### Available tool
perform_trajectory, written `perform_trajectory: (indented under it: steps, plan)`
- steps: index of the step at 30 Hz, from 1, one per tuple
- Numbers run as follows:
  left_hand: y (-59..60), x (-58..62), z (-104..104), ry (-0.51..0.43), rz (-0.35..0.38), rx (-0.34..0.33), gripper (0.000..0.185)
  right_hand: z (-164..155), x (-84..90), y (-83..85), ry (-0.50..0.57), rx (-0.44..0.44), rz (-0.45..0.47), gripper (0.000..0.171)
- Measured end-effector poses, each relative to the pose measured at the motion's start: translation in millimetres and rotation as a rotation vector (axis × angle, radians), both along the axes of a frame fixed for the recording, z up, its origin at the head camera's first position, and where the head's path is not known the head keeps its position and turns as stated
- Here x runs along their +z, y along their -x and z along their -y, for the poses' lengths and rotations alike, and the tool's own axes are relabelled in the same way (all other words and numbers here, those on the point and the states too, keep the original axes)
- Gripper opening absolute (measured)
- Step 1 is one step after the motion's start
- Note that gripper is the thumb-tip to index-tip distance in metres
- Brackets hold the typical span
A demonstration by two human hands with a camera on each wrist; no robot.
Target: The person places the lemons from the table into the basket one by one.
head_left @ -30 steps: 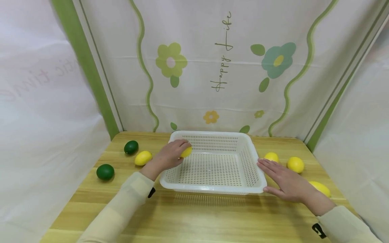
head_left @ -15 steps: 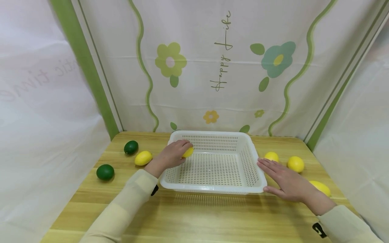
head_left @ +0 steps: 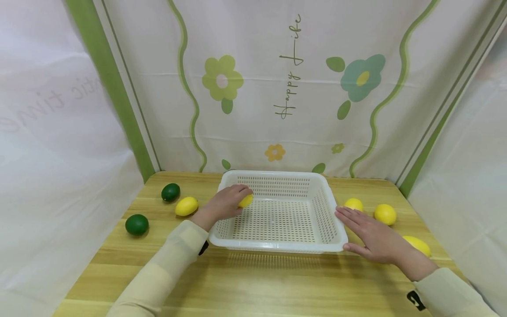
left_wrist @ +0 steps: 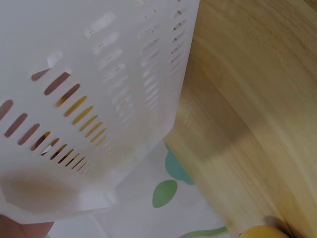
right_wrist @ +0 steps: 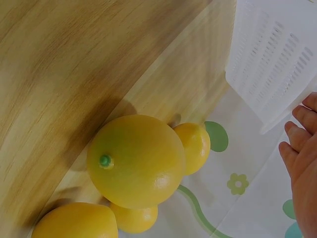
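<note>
head view: my left hand [head_left: 225,204] gripped a lemon [head_left: 247,201], right hand [head_left: 371,235] straight-fingered against the basket [head_left: 277,245]; slack grip risked a drop!

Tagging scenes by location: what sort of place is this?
Probably a small staged tabletop booth indoors. Pale sheets close in the back and both sides of a wood-grain table, where loose fruit flanks a white basket.

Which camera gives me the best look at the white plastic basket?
The head view: it shows the white rectangular plastic basket nearly whole, inside and rim, partly covered by the left hand. The left wrist view shows just part of its slotted outside, close up; the right wrist view, only part of one end.
</note>
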State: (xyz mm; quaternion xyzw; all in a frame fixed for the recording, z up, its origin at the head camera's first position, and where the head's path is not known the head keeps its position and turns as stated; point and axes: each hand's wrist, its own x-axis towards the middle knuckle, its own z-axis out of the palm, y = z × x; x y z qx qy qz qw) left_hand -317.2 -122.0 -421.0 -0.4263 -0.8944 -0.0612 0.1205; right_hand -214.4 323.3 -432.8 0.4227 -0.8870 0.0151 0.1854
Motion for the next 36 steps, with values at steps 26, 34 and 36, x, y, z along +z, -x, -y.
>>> perform_trajectory:
  steps: [26,34,36]
  plan:
    - [0.5,1.4,-2.8,0.103,0.125,0.109,0.053,2.7,2.7,-2.0,0.006,-0.002,0.007,0.079]
    - [-1.3,2.6,-1.0,0.085,0.078,0.095,0.052,3.2,3.8,-1.8,0.008,-0.006,0.018,0.080]
    - [-1.1,2.3,-0.1,0.078,0.067,0.084,0.052,2.7,3.6,-1.7,0.008,-0.006,0.020,0.081]
